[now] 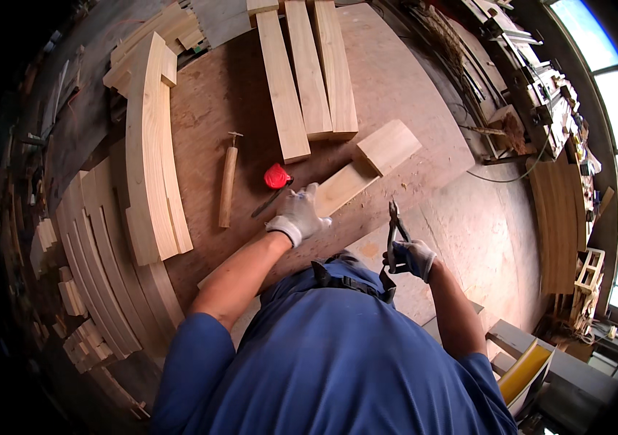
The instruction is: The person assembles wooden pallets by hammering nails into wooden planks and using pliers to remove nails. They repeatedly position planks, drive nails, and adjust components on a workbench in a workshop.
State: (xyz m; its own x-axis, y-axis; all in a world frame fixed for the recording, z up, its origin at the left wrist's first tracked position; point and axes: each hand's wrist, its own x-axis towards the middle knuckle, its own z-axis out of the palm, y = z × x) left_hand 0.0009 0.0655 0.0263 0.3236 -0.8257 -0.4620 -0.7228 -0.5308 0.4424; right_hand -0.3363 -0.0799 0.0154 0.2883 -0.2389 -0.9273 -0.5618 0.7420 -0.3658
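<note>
The left hand, in a whitish knit work glove [299,216], lies over the near-left end of a pale wooden workpiece with a thicker block-like far end [349,188], its fingers and thumb partly spread across the narrower part; whether they pinch the wood or merely rest on it I cannot tell. The right hand, in a glove with dark blue-grey on it [412,257], is curled round the handles of a pair of dark metal pliers [394,219], whose head points up and away from the body; the handles stand apart, and the finer placing of the fingers is too small to make out. The workpiece lies slantwise on a broad reddish-brown plywood worktop [207,109], between the two hands and a little beyond them, with small wood shavings near its thick end. Just beyond the left hand sit a bright red tape measure [277,176] and a slim dark tool [271,204], close together; to their left lies a hammer with a light wooden handle [228,185], its head away from the person. Three long pale squared timbers [284,94] lie farther back, side by side.
</note>
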